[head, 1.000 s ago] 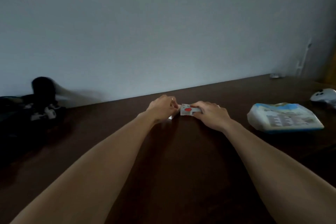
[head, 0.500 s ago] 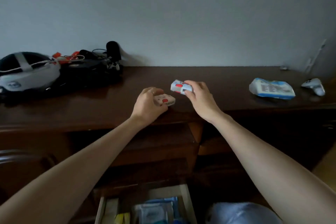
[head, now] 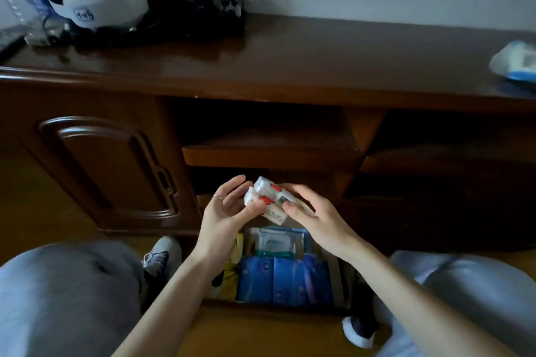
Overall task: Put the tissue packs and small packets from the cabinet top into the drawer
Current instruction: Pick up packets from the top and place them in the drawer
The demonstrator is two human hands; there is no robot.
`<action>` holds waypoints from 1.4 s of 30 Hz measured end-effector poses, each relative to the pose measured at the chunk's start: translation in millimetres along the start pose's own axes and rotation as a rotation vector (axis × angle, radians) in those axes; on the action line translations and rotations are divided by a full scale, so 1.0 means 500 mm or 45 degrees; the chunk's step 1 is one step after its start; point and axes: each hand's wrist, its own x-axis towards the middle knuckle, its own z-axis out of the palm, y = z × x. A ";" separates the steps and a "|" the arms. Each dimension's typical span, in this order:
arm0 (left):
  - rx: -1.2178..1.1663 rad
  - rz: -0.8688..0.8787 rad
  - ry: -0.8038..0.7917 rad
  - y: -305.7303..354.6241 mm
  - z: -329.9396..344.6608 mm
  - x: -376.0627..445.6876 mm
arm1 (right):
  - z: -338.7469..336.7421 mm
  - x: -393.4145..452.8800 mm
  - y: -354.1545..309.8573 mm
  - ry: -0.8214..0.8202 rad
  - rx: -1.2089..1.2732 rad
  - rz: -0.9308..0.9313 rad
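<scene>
Two small white packets with red marks [head: 268,195] are held side by side above the open drawer [head: 336,272]. My left hand [head: 229,209] grips the lower packet with thumb and fingers. My right hand [head: 313,217] holds the upper one from the right. Inside the drawer lie blue tissue packs [head: 284,278], a clear-wrapped pack [head: 275,242] and something yellow [head: 232,272]. A blue and white tissue pack [head: 514,62] remains on the cabinet top [head: 319,52] at the far right, partly cut off by the frame edge.
A white headset [head: 98,6] and a dark tangle of cables and gear [head: 200,9] sit at the cabinet top's back left. A closed cabinet door [head: 107,165] is on the left, open shelves [head: 269,148] behind the drawer. My knees flank the drawer.
Both hands came down from the cabinet top to above the open drawer, each carrying a small packet. The view dropped from the top surface to the drawer.
</scene>
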 end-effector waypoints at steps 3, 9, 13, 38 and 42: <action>-0.217 -0.139 0.053 -0.086 -0.022 -0.001 | 0.061 0.010 0.051 -0.013 0.076 0.095; -0.153 -0.445 0.306 -0.255 -0.046 -0.045 | 0.200 -0.026 0.207 -0.223 -0.229 0.410; -0.165 -0.738 0.422 -0.288 -0.080 -0.041 | 0.192 -0.018 0.237 -0.061 -0.085 0.598; -0.570 -0.950 -0.175 -0.208 -0.119 -0.030 | 0.169 0.017 0.181 -0.444 -0.429 0.245; -0.532 -0.982 -0.187 -0.205 -0.098 -0.033 | 0.187 0.002 0.195 -0.377 -0.436 0.184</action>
